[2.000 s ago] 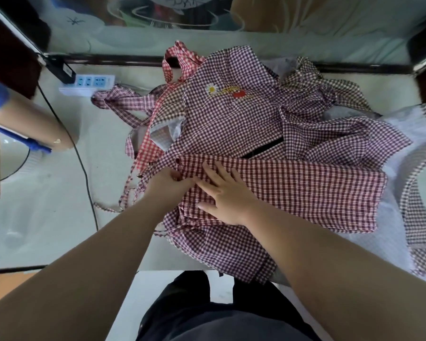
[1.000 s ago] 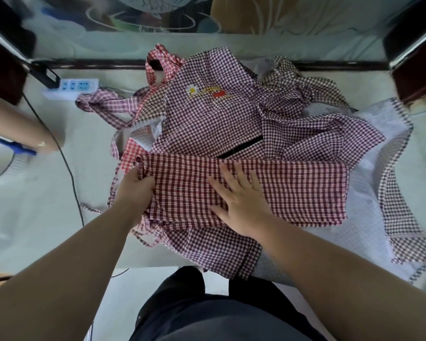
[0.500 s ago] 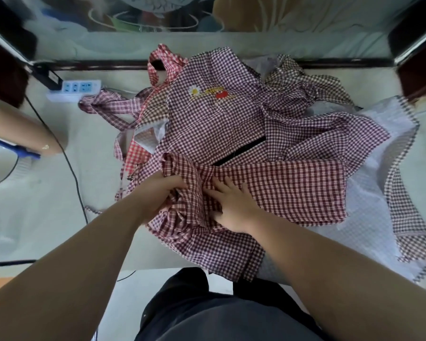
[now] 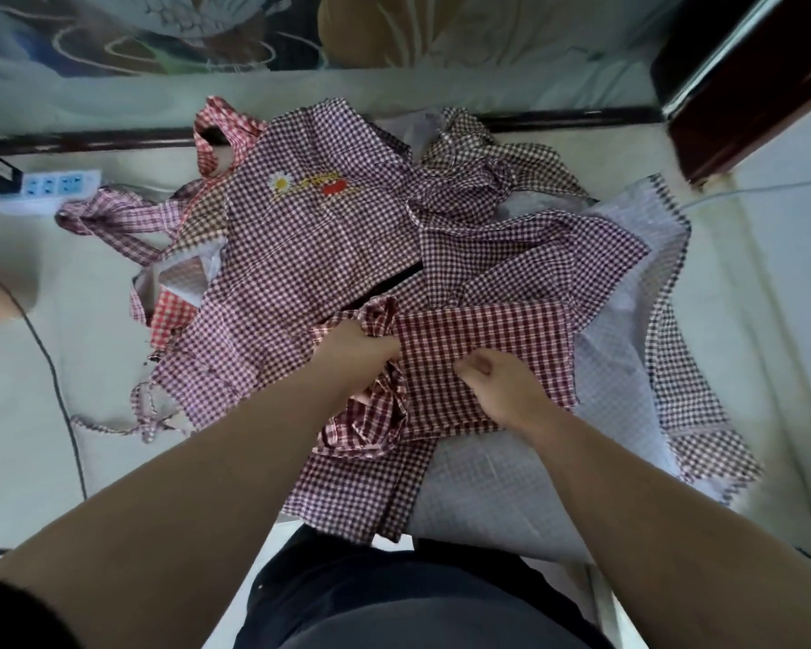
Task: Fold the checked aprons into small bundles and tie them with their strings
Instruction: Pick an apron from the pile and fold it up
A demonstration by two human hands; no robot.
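Folded apron (image 4: pixel 488 330) laid atop pile (image 4: pixel 310 236) near surface's (image 4: pixel 20 367) front edge, bunched end gripped by left hand (image 4: pixel 357 348), near fold pinched by right hand (image 4: pixel 502 386), fingers curled.

We look down on what seems a room in a home, or a small workroom; we cannot tell which. A pale desk (image 4: pixel 15 414) stands before a backdrop (image 4: pixel 300 30) printed with large swirls and leaf shapes. A white power strip (image 4: pixel 52 185) lies at the desk's far left, and a black cable (image 4: pixel 62 400) trails toward the near edge. Dark polished wooden furniture (image 4: pixel 740 86) stands at the upper right. A loose heap of checked aprons (image 4: pixel 319 245) covers the desk's middle.
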